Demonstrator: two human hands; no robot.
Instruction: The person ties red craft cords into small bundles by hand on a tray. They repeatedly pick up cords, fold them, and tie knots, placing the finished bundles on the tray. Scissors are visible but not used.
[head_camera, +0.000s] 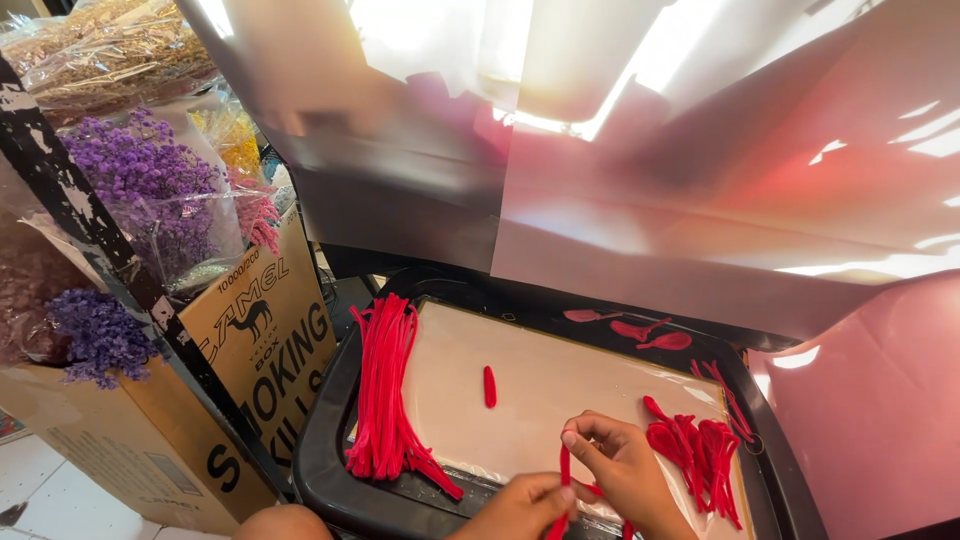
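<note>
Both my hands meet at the near edge of a black tray (320, 440). My right hand (625, 465) pinches a red pipe cleaner (564, 478), and my left hand (520, 510) grips its lower part. A bundle of straight red pipe cleaners (385, 390) lies along the tray's left side. One short red folded piece (489, 386) rests alone on the pale sheet (560, 380) in the middle. A heap of bent red petal-shaped pieces (700, 450) sits just right of my right hand.
A few red loops (640, 328) lie on the tray's far rim. Shiny pink and silver reflective sheets (700, 180) rise behind and to the right. At left stand cardboard boxes (265, 340), wrapped purple dried flowers (140, 175) and a dark peeling post (90, 230).
</note>
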